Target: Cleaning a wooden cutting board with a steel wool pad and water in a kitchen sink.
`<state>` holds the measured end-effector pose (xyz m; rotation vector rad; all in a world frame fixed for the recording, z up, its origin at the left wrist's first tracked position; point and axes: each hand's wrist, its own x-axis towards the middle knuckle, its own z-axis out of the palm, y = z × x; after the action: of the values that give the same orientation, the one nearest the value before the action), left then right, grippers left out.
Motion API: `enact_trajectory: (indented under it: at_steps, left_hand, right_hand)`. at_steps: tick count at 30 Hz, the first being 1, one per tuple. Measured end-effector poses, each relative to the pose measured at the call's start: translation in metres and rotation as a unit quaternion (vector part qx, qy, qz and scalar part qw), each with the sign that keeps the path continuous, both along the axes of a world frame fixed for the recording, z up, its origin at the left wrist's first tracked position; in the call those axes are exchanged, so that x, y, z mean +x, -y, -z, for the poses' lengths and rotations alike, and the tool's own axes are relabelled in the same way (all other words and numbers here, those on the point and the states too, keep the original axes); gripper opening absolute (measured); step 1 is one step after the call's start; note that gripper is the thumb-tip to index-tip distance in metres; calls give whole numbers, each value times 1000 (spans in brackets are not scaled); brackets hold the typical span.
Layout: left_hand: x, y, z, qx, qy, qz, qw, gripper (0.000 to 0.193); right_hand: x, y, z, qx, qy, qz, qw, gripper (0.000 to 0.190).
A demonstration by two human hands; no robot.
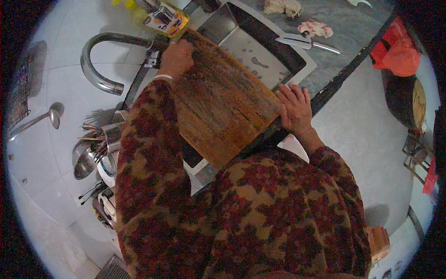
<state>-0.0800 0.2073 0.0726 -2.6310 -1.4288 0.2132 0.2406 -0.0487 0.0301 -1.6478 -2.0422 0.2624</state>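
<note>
A worn wooden cutting board (228, 94) lies slantwise across part of a stainless steel sink (251, 55). At the board's far left corner my left hand (177, 60) is closed on its edge, with the fingertips partly hidden. A white band circles that wrist. My right hand (295, 106) rests against the board's right corner beside the sink rim, its fingers spread and pointing away from me. Water spots mark the uncovered sink floor. The curved chrome faucet (104, 62) stands left of my left hand.
On the grey counter (334, 45) lie a metal-handled knife (310, 43) and crumpled cloths (315, 28). A yellow soap bottle (165, 19) stands behind the board. Utensils and a ladle (83, 162) crowd the left. An orange-red bag (397, 52) is at the far right.
</note>
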Motion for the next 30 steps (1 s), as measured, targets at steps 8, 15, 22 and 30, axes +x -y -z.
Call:
enact_trajectory:
  at_steps: [8, 15, 22, 30]
  left_hand:
    - [-1, 11, 7, -42, -26, -3, 999, 26]
    - [9, 3, -10, -21, -5, -118, 993, 17]
    - [17, 1, -8, -42, 32, -12, 999, 15]
    - [-2, -1, 7, -76, 8, 0, 997, 20]
  right_hand:
    - [-2, 1, 1, -9, 9, 2, 1000, 42]
    - [-3, -1, 2, 7, -1, 2, 1000, 39]
    - [0, 3, 2, -9, 7, 12, 1000, 36]
    - [-3, 0, -2, -13, 5, 9, 1000, 37]
